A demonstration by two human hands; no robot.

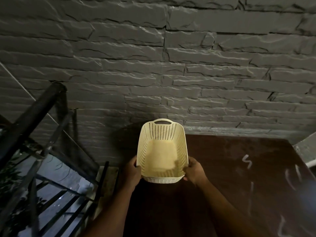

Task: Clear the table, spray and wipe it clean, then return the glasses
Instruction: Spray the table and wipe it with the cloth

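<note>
Both hands, the left hand [135, 170] and right hand [195, 171], grip the near corners of a cream perforated basket [162, 151], apparently empty in the dim light, held over the dark counter [239, 168] edge near a grey stone wall [153, 57].

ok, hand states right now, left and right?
Left hand: grips the near left rim of the cream perforated basket.
Right hand: grips the basket's near right rim.

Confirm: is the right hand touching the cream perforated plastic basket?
Touching. The head view shows the right hand curled round the near right rim of the cream perforated plastic basket, no gap visible; the left hand holds the opposite side.
</note>
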